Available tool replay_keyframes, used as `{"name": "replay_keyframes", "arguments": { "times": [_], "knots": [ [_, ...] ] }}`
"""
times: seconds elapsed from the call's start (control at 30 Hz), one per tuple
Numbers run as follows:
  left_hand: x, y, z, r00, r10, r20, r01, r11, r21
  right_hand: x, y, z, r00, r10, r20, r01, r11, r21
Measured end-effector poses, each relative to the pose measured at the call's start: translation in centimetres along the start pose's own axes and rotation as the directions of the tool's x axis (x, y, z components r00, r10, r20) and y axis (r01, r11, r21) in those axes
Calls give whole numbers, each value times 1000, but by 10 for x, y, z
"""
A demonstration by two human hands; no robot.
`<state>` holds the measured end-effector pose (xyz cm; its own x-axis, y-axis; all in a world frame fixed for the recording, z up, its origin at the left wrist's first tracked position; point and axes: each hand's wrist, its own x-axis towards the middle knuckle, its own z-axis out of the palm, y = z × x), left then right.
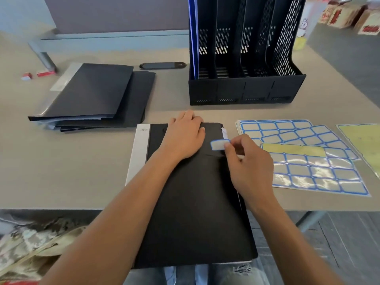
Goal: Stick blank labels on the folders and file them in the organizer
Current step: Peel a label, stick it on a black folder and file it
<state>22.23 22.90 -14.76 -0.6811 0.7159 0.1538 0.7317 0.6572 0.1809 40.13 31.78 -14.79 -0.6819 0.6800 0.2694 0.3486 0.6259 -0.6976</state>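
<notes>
On the grey worktop (92, 161), your flat left hand (184, 136) pins the folder (195, 202); your right hand (249, 159) grip pinches the label (217, 145) just beside it, long axis crosswise.

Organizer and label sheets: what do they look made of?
Organizer: apparently rigid black plastic, matte, with slotted perforated dividers. Label sheets: seemingly paper stickers on glossy backing; glare shows on the near sheet, and bare yellowish backing where labels are gone.
</notes>
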Motion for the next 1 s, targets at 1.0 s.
{"name": "replay_keyframes", "arguments": {
  "times": [1.0],
  "knots": [
    [-20, -10, -32, 973, -157, -170, 133, 981, -140, -2, -2, -4, 998, -48, 43, 35, 967, 253]
  ]
}}
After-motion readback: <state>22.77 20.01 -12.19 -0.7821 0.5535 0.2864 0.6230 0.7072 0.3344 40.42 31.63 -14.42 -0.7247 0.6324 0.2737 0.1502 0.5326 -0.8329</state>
